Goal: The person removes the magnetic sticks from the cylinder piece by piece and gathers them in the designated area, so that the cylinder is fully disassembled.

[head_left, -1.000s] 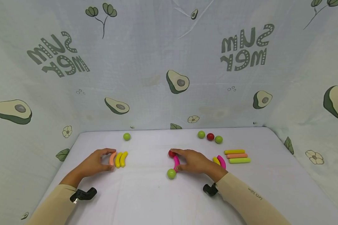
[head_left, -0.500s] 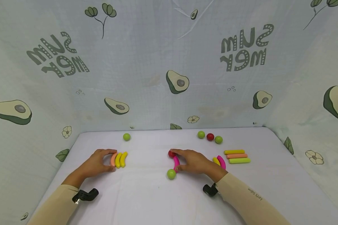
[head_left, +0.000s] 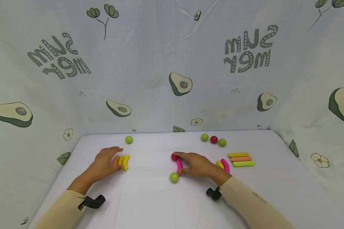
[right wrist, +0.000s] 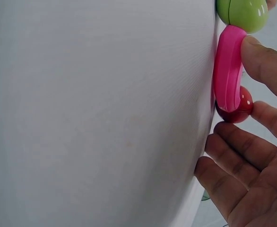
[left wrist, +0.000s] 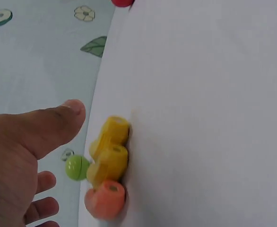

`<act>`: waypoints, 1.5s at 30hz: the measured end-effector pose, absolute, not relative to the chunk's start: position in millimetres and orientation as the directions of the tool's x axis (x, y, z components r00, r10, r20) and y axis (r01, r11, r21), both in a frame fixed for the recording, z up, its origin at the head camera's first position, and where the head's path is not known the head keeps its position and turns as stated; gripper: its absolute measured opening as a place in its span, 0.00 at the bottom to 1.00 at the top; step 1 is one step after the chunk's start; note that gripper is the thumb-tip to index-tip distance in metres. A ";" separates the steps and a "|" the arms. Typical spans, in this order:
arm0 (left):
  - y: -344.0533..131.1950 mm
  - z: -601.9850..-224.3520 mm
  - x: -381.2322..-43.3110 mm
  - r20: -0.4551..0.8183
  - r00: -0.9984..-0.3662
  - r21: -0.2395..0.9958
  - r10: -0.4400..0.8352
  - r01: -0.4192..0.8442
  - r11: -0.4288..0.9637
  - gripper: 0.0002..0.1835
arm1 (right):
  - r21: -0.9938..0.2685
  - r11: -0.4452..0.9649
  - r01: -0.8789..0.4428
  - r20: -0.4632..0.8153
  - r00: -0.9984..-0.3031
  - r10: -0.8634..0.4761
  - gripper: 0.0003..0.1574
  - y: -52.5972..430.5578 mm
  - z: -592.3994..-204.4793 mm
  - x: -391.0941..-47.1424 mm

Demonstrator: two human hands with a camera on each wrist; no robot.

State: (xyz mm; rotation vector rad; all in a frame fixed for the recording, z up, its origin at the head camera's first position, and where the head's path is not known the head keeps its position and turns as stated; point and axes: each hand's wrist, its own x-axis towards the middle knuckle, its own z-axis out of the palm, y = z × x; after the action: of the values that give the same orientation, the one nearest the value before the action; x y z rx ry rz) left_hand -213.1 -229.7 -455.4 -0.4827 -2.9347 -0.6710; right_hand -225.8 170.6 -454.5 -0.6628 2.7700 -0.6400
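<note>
My left hand (head_left: 104, 163) is spread over a row of small toy bananas: one orange (left wrist: 105, 200) and two yellow, the middle one (left wrist: 111, 163) and the outer one (head_left: 125, 162). Its thumb is by the yellow pair's near ends; contact cannot be told. My right hand (head_left: 196, 164) rests at a pink toy banana (right wrist: 228, 71). The thumb touches the pink banana's side near a green ball (right wrist: 245, 13), while the index fingertip touches a red ball (right wrist: 242, 106) at its other end. The other fingers are spread at the cloth.
Behind are a lone green ball (head_left: 129, 139) and a group of two green balls with a red ball (head_left: 213, 140) between. Yellow, orange and green sticks (head_left: 240, 159) lie at right. A yellow and a pink banana (head_left: 225, 165) are partly behind the right forearm.
My left hand first pushed the orange banana against the yellow ones, then moved off it to the right, above the row. The right hand stays in place.
</note>
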 end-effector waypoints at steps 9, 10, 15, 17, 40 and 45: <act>-178.1 -447.7 -202.2 0.199 -0.882 0.437 0.426 0.469 0.767 0.34 | -0.464 0.805 -0.370 -0.115 -0.876 -0.469 0.49 169.9 -454.7 -225.7; -173.5 -447.7 -200.6 0.195 -0.876 0.442 0.441 0.480 0.758 0.33 | -0.465 0.805 -0.368 -0.116 -0.877 -0.467 0.49 169.8 -454.8 -225.8; -151.9 -451.0 -194.3 0.158 -0.853 0.468 0.498 0.509 0.723 0.32 | -0.457 0.810 -0.367 -0.115 -0.879 -0.463 0.49 168.8 -455.5 -226.6; -143.8 -454.9 -193.0 0.135 -0.845 0.473 0.518 0.514 0.716 0.31 | -0.451 0.813 -0.368 -0.115 -0.879 -0.462 0.49 168.5 -455.3 -227.0; -74.4 -483.4 -188.0 0.146 -0.758 0.447 0.635 0.623 0.641 0.28 | -0.451 0.800 -0.395 -0.097 -0.870 -0.484 0.49 170.7 -455.6 -228.2; -65.1 -482.4 -188.4 0.171 -0.729 0.409 0.662 0.664 0.626 0.24 | -0.448 0.791 -0.415 -0.087 -0.861 -0.501 0.48 171.4 -456.3 -228.5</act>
State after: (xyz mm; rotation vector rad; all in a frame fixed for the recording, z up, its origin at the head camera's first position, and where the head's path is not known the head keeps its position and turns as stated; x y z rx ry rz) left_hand -188.4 -65.1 -482.4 -1.1540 -2.8293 -0.7133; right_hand -228.5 171.4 -456.3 -0.7194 2.7794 -0.6263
